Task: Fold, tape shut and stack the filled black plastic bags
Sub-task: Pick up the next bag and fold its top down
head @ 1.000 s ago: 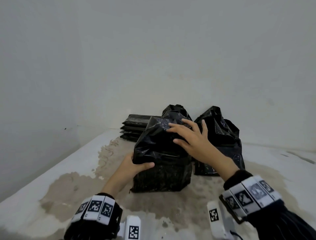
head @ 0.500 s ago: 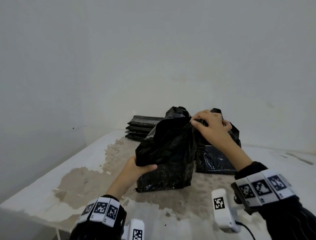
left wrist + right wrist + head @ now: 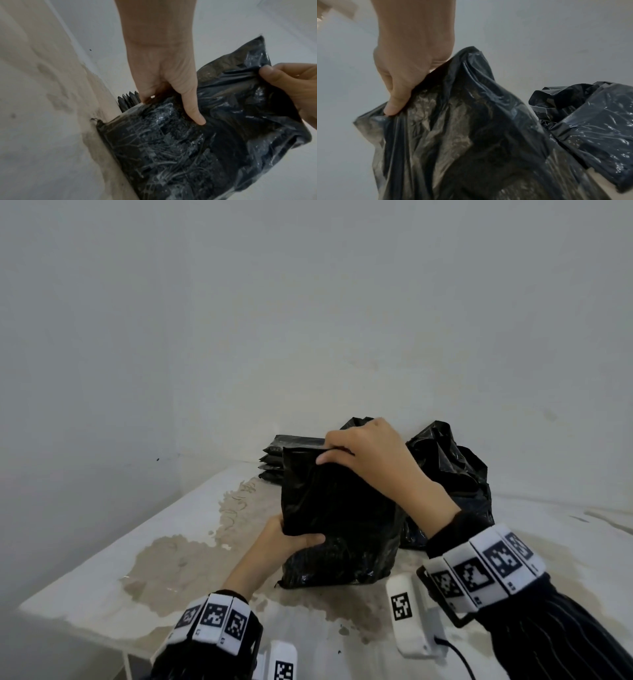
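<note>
Stained white table [image 3: 191, 563] against wall. Near bag [image 3: 342, 529] stands upright at centre: right hand [image 3: 373, 460] pinches its top edge, left hand [image 3: 284, 539] grips its left side. Folded bags [image 3: 294, 446] stacked far left.

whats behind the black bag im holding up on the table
Behind the filled black plastic bag gripped by the left hand and right hand: a stack of flat folded black bags and another crumpled black bag. Their lower parts are covered.
</note>
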